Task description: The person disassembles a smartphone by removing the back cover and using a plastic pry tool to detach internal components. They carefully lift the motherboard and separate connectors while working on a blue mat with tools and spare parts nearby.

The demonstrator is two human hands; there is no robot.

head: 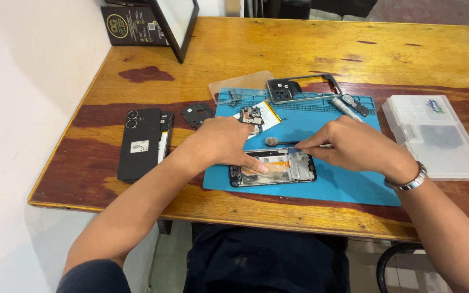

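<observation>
An opened phone [291, 169], its insides showing, lies on a blue repair mat [332, 184]. My left hand [229, 144] presses its fingers on the phone's left half. My right hand [351, 144] pinches a thin tool with a small brush-like head [272, 141], held just above the phone's top edge. A steel watch sits on my right wrist. Behind my left hand lie a circuit board and a flat battery [264, 113].
A black phone back cover [139, 142] lies left of the mat, with a small black part [197, 114] near it. A metal phone frame [294, 88], a clear film [240, 84], a screwdriver [343, 107] and a clear plastic box [435, 135] lie around the wooden table [299, 49].
</observation>
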